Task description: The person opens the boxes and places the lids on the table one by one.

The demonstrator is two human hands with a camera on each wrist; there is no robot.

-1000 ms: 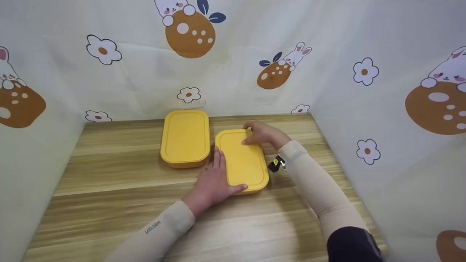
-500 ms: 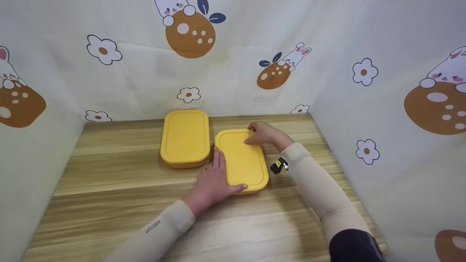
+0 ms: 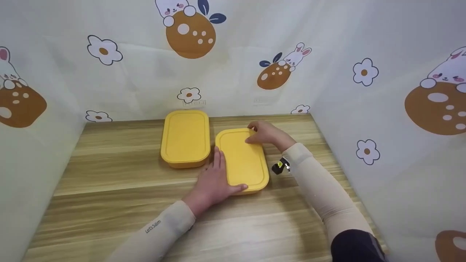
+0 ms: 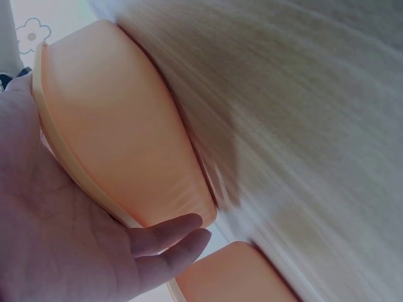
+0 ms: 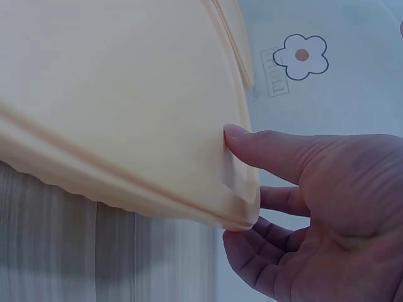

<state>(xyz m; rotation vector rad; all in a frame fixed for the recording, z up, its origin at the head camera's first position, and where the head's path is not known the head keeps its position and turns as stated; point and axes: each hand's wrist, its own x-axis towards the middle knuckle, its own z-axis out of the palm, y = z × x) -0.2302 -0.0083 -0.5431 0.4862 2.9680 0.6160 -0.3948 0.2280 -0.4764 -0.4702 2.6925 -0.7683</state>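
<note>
Two yellow lidded food containers stand side by side. On the right container point(image 3: 244, 156), my left hand point(image 3: 213, 185) lies with straight fingers along its left side and the thumb on the near edge. The left wrist view shows those fingers point(image 4: 170, 242) against the container's smooth wall point(image 4: 119, 138). At the far right corner my right hand point(image 3: 267, 134) pinches the lid point(image 5: 145, 94), thumb on top and fingertips under the rim. That rim looks wavy in the right wrist view. The container's contents are hidden. The left container point(image 3: 185, 138) has its lid on and is untouched.
Both containers stand on a wood-grain table point(image 3: 120, 174). A printed cloth point(image 3: 233, 72) with rabbits and flowers rises behind and at both sides. A small black device point(image 3: 279, 166) hangs at the right wrist, over the table right of the container.
My right hand has shifted slightly to the right at the lid's far corner, its forearm moving with it. My left hand and both containers stay nearly still.
</note>
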